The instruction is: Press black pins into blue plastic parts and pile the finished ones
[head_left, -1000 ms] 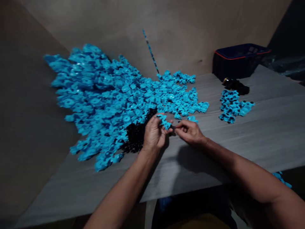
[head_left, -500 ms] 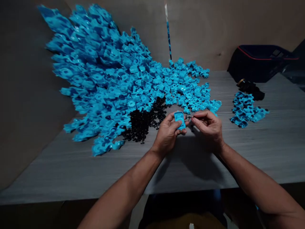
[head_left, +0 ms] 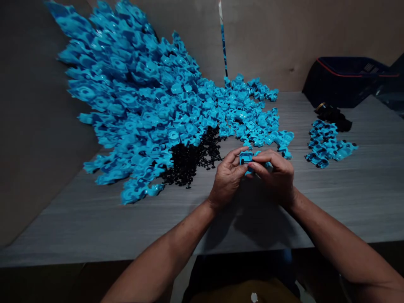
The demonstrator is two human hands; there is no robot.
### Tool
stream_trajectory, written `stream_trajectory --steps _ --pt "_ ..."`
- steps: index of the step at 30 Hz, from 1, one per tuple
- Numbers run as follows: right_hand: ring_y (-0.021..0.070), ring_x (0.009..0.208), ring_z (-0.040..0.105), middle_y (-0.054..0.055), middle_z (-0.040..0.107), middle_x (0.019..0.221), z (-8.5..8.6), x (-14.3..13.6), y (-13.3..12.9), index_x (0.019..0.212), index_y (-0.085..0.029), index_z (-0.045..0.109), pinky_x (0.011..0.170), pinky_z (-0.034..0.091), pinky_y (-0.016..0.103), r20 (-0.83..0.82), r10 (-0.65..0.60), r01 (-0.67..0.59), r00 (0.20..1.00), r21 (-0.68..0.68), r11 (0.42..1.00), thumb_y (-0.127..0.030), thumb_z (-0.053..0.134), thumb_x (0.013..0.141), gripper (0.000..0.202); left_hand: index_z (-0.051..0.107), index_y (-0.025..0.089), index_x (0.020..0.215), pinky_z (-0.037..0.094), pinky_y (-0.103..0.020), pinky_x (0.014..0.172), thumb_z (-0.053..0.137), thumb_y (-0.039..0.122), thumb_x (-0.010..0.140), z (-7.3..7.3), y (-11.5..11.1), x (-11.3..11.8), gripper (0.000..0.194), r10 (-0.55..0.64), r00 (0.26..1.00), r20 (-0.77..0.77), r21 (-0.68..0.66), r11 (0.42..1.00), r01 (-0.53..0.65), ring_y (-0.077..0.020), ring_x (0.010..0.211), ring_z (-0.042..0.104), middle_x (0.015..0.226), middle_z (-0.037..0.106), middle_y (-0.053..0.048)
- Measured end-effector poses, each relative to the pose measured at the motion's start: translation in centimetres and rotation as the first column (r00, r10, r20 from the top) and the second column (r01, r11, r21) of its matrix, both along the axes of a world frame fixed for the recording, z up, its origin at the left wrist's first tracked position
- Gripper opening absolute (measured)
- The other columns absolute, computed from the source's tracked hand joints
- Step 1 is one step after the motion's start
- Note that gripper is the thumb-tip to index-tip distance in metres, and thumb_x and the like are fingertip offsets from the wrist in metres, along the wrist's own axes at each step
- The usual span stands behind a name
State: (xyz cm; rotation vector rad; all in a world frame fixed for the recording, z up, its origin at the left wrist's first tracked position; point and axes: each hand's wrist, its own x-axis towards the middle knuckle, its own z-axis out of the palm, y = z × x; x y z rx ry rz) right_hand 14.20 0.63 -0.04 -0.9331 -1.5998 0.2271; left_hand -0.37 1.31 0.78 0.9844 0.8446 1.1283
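While the left hand [head_left: 227,179] and right hand [head_left: 278,170] pinch a small blue piece [head_left: 246,156] right of the black pile [head_left: 184,165], uneven finger pressure could make it slip loose.

Under dim light, a grey wood-grain surface [head_left: 341,206] spreads below the left hand [head_left: 229,179], a brownish wall [head_left: 268,38] rising beyond it.

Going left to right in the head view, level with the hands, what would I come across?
Big blue pile, black pile of small parts, left hand, held blue piece, right hand, small cluster of blue pieces with black parts.
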Motion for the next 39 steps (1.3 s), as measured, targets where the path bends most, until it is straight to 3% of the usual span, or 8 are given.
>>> stream_trajectory --steps 7,13,26,30,39 --pt "0.0153 0.073 0.069 0.0 0.073 0.079 -0.2 -0.1 -0.1 0.089 -0.023 0.072 0.068 0.054 0.03 -0.025 0.011 -0.012 1.0 -0.02 1.0 -0.024 0.072 0.089 0.001 0.065 0.02 0.122 0.054 -0.019 0.067 0.078 0.026 0.08 -0.1 -0.1 0.1 0.045 -0.031 0.999 0.026 0.058 0.998 0.029 -0.0122 0.081 0.068 0.095 0.073 -0.003" --pt "0.0145 0.072 0.068 0.0 0.073 0.079 0.1 -0.1 -0.3 0.088 -0.022 0.07 0.068 0.054 0.028 -0.047 0.002 -0.004 0.999 -0.052 0.999 -0.021 0.072 0.089 0.002 0.068 0.019 0.116 0.054 -0.023 0.075 0.081 0.027 0.077 0.0 -0.2 0.0 0.042 -0.006 1.0 0.001 0.1 0.995 0.006 -0.0176 0.094 0.069 0.103 0.074 -0.006" --pt "0.0122 0.068 0.066 -0.001 0.071 0.076 0.4 -0.1 -0.2 0.087 -0.021 0.069 0.064 0.052 0.025 -0.107 0.03 -0.034 0.994 -0.033 0.999 -0.018 0.072 0.088 0.004 0.066 0.02 0.117 0.054 -0.025 0.082 0.081 0.029 0.078 -0.1 -0.4 -0.1 0.042 -0.042 0.999 0.03 0.097 0.995 0.039 -0.0172 0.093 0.069 0.098 0.073 -0.004" --pt "0.0135 0.068 0.066 0.0 0.071 0.075 0.4 -0.2 -0.3 0.086 -0.021 0.07 0.063 0.052 0.026 -0.108 0.02 -0.027 0.994 -0.063 0.998 -0.022 0.072 0.088 0.003 0.067 0.021 0.122 0.055 -0.025 0.083 0.076 0.032 0.082 0.0 -0.6 -0.2 0.042 -0.058 0.996 0.075 0.089 0.995 0.052 -0.0187 0.098 0.069 0.106 0.074 -0.006" --pt "0.015 0.069 0.066 0.001 0.071 0.076 0.8 -0.1 -0.3 0.086 -0.022 0.07 0.065 0.053 0.029 -0.124 0.019 -0.027 0.992 -0.06 0.998 -0.024 0.071 0.089 0.003 0.069 0.022 0.124 0.054 -0.03 0.09 0.077 0.036 0.082 0.4 -1.1 -0.4 0.045 -0.02 1.0 0.011 0.138 0.99 0.019 -0.0206 0.099 0.069 0.109 0.074 -0.007"
